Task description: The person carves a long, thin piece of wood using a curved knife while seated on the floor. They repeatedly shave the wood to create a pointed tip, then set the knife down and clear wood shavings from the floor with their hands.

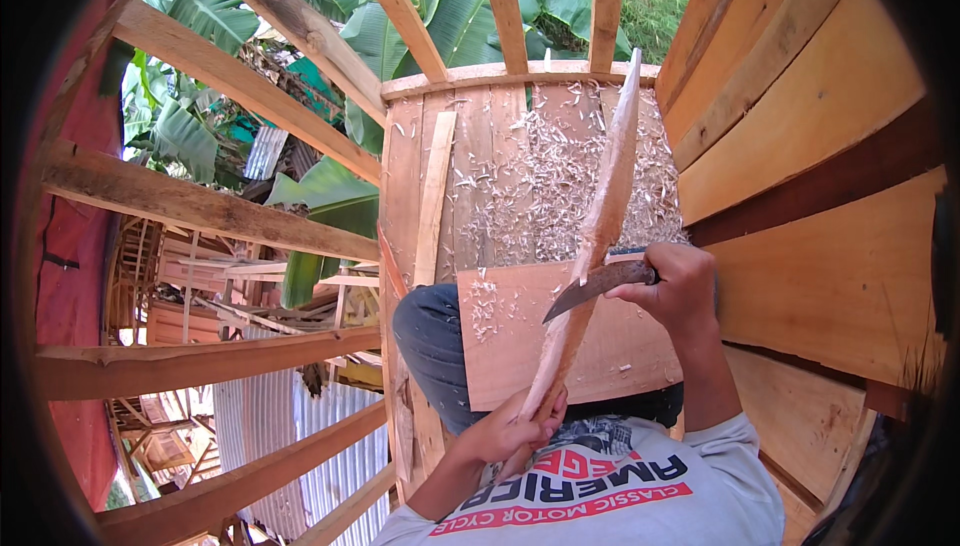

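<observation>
A long, pale carved stick (612,176) runs slantwise from near my shirt to a pointed far end above the floor. Around its near end my left hand (515,433) is closed. My right hand (680,284) grips the handle of a knife (595,288), whose dark, curved blade lies across the stick at about its middle, pointing left. At that spot the wood looks notched and roughly cut. Below the stick, a flat wooden board (510,346) rests over my legs, with several curled shavings on it. The knife's handle is mostly hidden by my fingers.
Wood shavings (545,186) cover much of the plank floor (405,161) ahead. A narrow wooden strip (435,196) lies on the left. Slatted rails (215,211) enclose the left and far sides; a plank wall (820,256) stands close on my right. Banana leaves (440,16) hang beyond.
</observation>
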The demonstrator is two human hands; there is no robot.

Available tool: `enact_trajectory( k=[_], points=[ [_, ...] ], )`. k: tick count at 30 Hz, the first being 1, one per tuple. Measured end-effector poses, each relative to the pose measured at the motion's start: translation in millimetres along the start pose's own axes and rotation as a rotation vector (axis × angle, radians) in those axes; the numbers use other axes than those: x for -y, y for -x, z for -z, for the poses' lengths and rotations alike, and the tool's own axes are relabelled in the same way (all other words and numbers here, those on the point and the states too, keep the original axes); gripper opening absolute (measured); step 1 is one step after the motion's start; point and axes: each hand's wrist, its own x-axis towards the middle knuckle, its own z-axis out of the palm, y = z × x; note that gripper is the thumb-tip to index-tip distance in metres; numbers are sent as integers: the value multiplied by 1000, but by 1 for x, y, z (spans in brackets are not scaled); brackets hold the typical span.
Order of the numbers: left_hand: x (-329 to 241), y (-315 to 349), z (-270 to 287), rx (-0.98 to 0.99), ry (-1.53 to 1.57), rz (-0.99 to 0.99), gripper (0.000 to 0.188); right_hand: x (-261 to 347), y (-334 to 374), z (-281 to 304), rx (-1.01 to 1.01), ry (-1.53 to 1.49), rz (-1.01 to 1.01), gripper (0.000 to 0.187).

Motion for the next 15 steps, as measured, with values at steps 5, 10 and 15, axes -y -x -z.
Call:
enact_trajectory(
  k=[5, 10, 15],
  points=[
    [6, -1, 5, 46, 90, 2, 29, -4, -1, -1, 14, 43, -10, 69],
    [9, -2, 6, 73, 117, -18, 28, -5, -1, -3, -17, 49, -9, 70],
    [10, -4, 7, 61, 141, -10, 29, -6, -2, -5, -22, 80, -1, 69]
  ],
)
